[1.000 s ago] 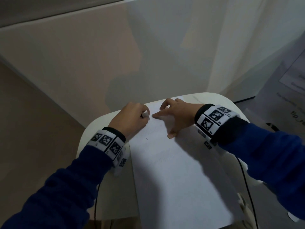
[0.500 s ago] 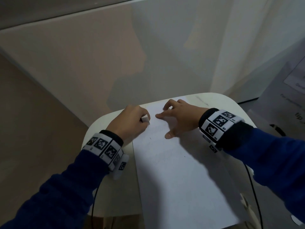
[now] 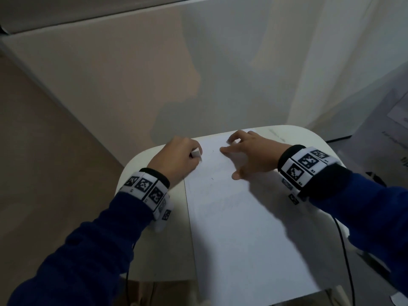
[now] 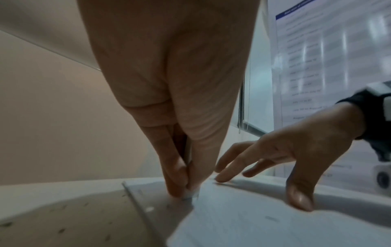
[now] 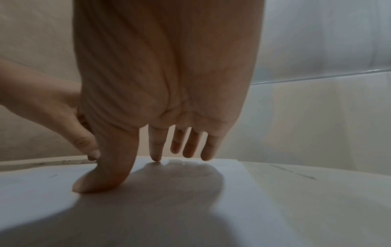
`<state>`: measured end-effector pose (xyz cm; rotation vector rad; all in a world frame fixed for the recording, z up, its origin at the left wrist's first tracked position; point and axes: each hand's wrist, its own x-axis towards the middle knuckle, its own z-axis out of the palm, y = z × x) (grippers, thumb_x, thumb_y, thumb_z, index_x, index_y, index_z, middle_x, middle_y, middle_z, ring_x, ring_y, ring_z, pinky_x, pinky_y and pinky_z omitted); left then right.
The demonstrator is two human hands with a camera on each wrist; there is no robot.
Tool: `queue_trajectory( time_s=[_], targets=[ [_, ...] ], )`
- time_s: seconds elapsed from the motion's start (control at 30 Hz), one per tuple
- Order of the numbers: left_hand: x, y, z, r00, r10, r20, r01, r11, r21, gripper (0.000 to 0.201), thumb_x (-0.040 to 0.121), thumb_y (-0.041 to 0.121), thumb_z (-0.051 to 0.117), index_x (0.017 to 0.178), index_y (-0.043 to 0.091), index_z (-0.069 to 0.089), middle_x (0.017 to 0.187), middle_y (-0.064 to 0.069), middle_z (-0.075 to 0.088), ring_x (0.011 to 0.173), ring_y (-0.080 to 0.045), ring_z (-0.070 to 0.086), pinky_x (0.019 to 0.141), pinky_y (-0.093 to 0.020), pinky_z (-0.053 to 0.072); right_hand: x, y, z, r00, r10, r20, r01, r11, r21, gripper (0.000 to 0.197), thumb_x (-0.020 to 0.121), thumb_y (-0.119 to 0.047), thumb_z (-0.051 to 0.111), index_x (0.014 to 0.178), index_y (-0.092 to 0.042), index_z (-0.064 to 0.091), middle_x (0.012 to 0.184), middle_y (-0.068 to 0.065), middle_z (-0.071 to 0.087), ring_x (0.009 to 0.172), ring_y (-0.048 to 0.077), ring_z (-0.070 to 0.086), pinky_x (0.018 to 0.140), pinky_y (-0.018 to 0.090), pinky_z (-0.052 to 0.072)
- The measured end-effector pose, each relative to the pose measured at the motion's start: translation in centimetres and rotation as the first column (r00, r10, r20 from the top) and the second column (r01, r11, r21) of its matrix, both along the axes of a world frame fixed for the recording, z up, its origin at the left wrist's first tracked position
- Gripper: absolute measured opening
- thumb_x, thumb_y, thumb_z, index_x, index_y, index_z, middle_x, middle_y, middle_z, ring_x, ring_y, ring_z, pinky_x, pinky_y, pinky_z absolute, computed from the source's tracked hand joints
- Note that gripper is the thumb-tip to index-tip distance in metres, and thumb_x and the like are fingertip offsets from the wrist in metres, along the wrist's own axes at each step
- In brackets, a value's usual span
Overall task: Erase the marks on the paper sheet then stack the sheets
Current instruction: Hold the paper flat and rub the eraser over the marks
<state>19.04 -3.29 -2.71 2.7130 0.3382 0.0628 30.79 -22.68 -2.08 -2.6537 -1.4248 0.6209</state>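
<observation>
A white paper sheet (image 3: 238, 228) lies lengthwise on a small white table (image 3: 154, 250), with faint pencil marks (image 3: 223, 204) on its upper half. My left hand (image 3: 176, 160) pinches a small white eraser (image 3: 196, 153) and presses it on the sheet's far left corner; the left wrist view shows the eraser's tip (image 4: 190, 194) on the paper (image 4: 275, 225). My right hand (image 3: 249, 151) has spread fingers, and their tips and the thumb (image 5: 105, 175) press the sheet's (image 5: 190, 208) far end flat.
The table is small, with rounded edges, and stands against a pale wall (image 3: 154, 74). Printed paper (image 3: 397, 129) hangs at the right. A black cable (image 3: 346, 250) runs down past the table's right side. Small dark specks (image 4: 61, 230) lie on the tabletop left of the sheet.
My left hand with the eraser has slid a little back and left along the sheet's corner. The right hand keeps its place on the paper's far end.
</observation>
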Motion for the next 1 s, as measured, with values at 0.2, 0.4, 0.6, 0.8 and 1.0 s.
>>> queue_trajectory(
  time_s=[0.2, 0.4, 0.6, 0.8, 1.0],
  targets=[
    [-0.2, 0.3, 0.3, 0.999, -0.016, -0.027, 0.016, 1.0, 0.015, 0.017, 0.081, 0.01, 0.059, 0.076, 0.019, 0.073, 0.065, 0.011, 0.062, 0.062, -0.01, 0.06, 0.055, -0.028, 0.05, -1.1, 0.0, 0.4, 0.991, 0.078, -0.105, -0.078, 0.997, 0.006, 0.076, 0.083, -0.029, 0.07, 0.151, -0.031, 0.035, 0.159, -0.005, 0.023, 0.144, 0.017, 0.029, 0.117, 0.034, 0.028],
    [-0.7, 0.2, -0.1, 0.999, 0.004, 0.036, -0.002, 0.999, -0.04, 0.015, 0.082, 0.009, 0.061, 0.078, 0.018, 0.072, 0.066, 0.013, 0.063, 0.06, -0.005, 0.06, 0.056, -0.025, 0.048, -2.0, 0.5, -0.3, 0.994, 0.102, 0.041, -0.099, 0.993, -0.062, 0.079, 0.08, -0.073, 0.055, 0.149, -0.051, 0.024, 0.149, -0.003, 0.029, 0.131, 0.024, 0.034, 0.109, 0.045, 0.036],
    [-1.5, 0.2, -0.1, 0.996, -0.072, -0.049, 0.072, 0.997, 0.001, 0.015, 0.081, 0.011, 0.059, 0.083, 0.016, 0.074, 0.075, 0.005, 0.065, 0.07, -0.014, 0.062, 0.061, -0.027, 0.049, -1.9, 1.3, -0.7, 0.991, 0.08, 0.108, -0.07, 0.993, -0.091, 0.083, 0.075, -0.083, 0.049, 0.147, -0.055, 0.019, 0.146, -0.006, 0.028, 0.129, 0.024, 0.034, 0.103, 0.047, 0.039],
    [-1.2, 0.9, 0.1, 0.997, -0.068, -0.022, 0.068, 0.998, 0.008, 0.012, 0.084, 0.011, 0.061, 0.086, 0.018, 0.071, 0.073, 0.011, 0.061, 0.068, -0.01, 0.059, 0.061, -0.027, 0.048, -2.4, 1.5, -0.5, 0.991, 0.057, 0.125, -0.044, 0.994, -0.101, 0.079, 0.075, -0.083, 0.047, 0.145, -0.058, 0.019, 0.142, -0.005, 0.03, 0.125, 0.026, 0.036, 0.098, 0.046, 0.042],
    [-1.7, 0.9, 0.1, 0.986, -0.135, -0.096, 0.136, 0.991, 0.001, 0.014, 0.082, 0.009, 0.063, 0.086, 0.019, 0.073, 0.075, 0.012, 0.066, 0.071, -0.007, 0.06, 0.062, -0.024, 0.044, -2.6, 1.8, -0.5, 0.991, 0.039, 0.131, -0.023, 0.992, -0.124, 0.078, 0.076, -0.084, 0.044, 0.145, -0.06, 0.017, 0.143, -0.004, 0.027, 0.124, 0.029, 0.035, 0.097, 0.046, 0.04]
  ],
)
